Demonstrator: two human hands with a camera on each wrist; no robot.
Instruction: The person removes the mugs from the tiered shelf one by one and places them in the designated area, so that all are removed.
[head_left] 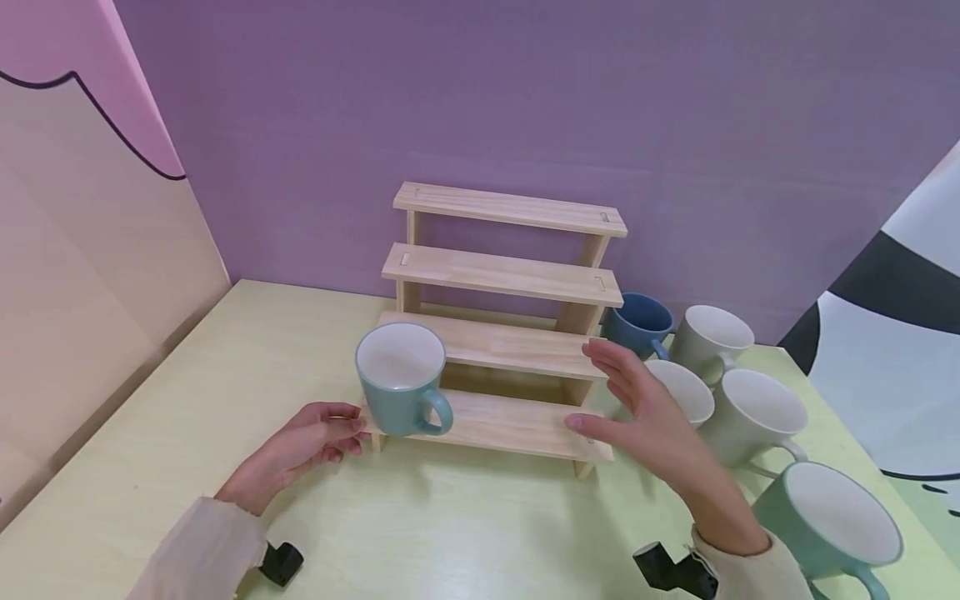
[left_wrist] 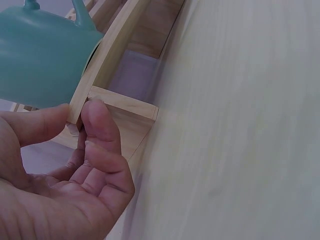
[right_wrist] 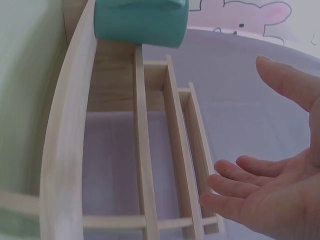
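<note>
A stepped wooden rack (head_left: 510,421) stands on the table, and a teal mug (head_left: 397,400) sits upright at the left end of its lowest step, handle toward the right. My left hand (head_left: 315,446) pinches the left end of that step; in the left wrist view the thumb (left_wrist: 45,122) is on top and the curled fingers lie beneath the board. My right hand (head_left: 652,417) is spread near the right end of the lower steps, holding nothing. In the right wrist view its fingers (right_wrist: 235,185) reach toward the rack, thumb apart.
To the right of the rack stand a blue mug (head_left: 641,321), several white mugs (head_left: 761,408) and a green mug (head_left: 832,517), close to my right forearm. A purple backdrop (head_left: 525,100) rises behind the rack. The pale table (head_left: 300,333) extends left of the rack.
</note>
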